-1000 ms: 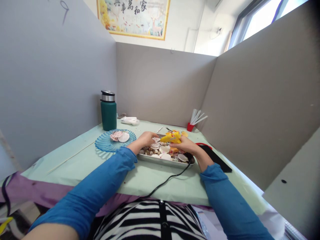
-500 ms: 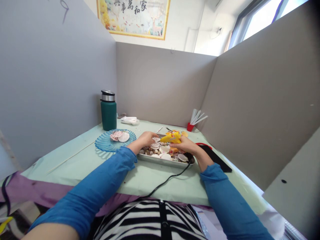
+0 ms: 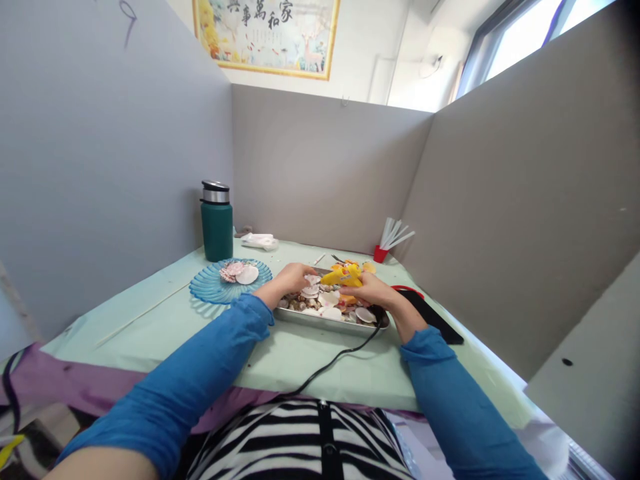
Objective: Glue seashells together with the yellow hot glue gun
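Observation:
My right hand (image 3: 371, 289) is wrapped round a yellow hot glue gun (image 3: 344, 275), its nozzle pointing left. A black cord runs from the gun down across the table to its near edge. Facing it, my left hand (image 3: 294, 279) is closed at the fingertips on a whitish seashell (image 3: 312, 280), partly hidden by the fingers. The nozzle is close to this shell; whether they touch, I cannot tell. Both hands are over a metal tray (image 3: 325, 321) holding many loose shells, white, brown and orange.
Left of the tray stands a blue glass plate (image 3: 205, 285) with several shells on it. Behind it is a green bottle (image 3: 217, 230). A red cup (image 3: 381, 254) holds glue sticks at the back right, and a black board (image 3: 435, 317) lies to the right. Grey partitions (image 3: 325, 160) enclose the table.

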`<action>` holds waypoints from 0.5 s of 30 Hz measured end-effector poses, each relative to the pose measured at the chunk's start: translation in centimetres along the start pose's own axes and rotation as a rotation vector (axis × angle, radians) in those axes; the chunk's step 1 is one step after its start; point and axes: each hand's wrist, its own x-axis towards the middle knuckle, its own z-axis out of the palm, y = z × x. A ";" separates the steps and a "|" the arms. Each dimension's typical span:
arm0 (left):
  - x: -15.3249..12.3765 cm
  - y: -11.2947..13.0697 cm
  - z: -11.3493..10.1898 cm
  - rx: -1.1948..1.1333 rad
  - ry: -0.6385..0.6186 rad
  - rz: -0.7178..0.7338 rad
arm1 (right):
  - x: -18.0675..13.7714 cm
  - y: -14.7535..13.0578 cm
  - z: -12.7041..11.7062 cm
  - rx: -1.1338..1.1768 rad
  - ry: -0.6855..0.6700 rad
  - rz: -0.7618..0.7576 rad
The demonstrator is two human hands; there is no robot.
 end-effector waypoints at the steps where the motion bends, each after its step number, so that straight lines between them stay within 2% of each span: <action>1: 0.0 0.0 0.0 0.000 0.002 0.001 | 0.0 0.0 0.0 0.001 0.003 0.007; 15: -0.1 0.1 -0.1 -0.002 0.001 -0.001 | 0.0 0.2 0.0 -0.017 0.007 0.017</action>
